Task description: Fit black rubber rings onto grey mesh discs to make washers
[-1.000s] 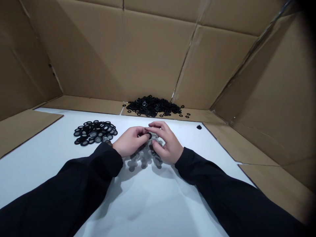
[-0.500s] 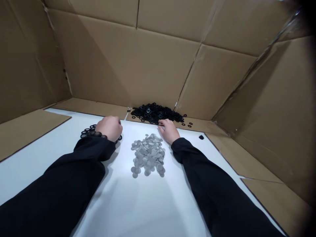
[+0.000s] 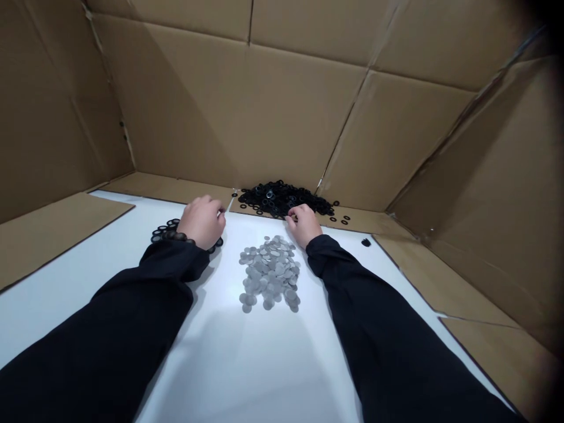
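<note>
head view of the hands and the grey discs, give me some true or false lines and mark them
1. The grey discs lie on a white sheet between the two hands. True.
2. The left hand rests on the grey discs. False: it is off to their side, at a smaller group of black rings.
3. The right hand is at the near edge of a large heap of black rings. True.
4. That large heap lies closer to the person than the grey discs. False: it lies beyond them, on a cardboard strip.
5. Cardboard panels stand behind the large heap. True.

White work surface (image 3: 238,364), loose heap of grey mesh discs (image 3: 269,272), black-rimmed discs (image 3: 161,234) to the left
</note>
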`<state>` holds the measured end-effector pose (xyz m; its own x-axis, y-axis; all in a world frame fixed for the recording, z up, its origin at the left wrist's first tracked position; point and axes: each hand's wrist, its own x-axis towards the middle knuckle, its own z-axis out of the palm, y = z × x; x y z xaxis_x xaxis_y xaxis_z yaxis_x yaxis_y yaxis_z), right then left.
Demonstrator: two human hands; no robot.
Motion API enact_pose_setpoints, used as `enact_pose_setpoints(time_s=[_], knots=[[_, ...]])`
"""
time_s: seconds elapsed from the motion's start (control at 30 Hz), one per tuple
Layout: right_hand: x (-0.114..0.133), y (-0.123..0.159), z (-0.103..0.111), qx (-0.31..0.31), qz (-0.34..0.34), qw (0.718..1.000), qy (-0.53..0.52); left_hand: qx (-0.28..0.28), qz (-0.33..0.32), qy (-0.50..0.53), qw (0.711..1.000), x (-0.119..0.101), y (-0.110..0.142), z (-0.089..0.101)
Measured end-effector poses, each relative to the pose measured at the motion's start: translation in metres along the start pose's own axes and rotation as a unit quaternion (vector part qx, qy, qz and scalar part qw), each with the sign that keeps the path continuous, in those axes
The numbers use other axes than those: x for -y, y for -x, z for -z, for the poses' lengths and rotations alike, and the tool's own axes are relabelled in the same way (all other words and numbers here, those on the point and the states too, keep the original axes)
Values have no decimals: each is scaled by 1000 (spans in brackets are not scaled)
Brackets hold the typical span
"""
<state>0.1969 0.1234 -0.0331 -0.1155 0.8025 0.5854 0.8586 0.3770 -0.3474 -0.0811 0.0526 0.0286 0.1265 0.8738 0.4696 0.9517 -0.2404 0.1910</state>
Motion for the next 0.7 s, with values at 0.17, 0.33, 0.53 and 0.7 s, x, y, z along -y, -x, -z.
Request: enact_pose_setpoints(time_s=[0.17,0.33,0.53,0.7], knots=[[34,40,26,1,52,997,-61,25,-168,109,979,-36,18,-8],[74,91,57,30,19,974,-222,67,-260,165,949,-70,38,-14],[87,103,67,60,-60,946,-312,66,-250,227,939,-77,43,-14],[67,96,61,57,-10,983,-172,108,-124,332,929,-76,40,-19]])
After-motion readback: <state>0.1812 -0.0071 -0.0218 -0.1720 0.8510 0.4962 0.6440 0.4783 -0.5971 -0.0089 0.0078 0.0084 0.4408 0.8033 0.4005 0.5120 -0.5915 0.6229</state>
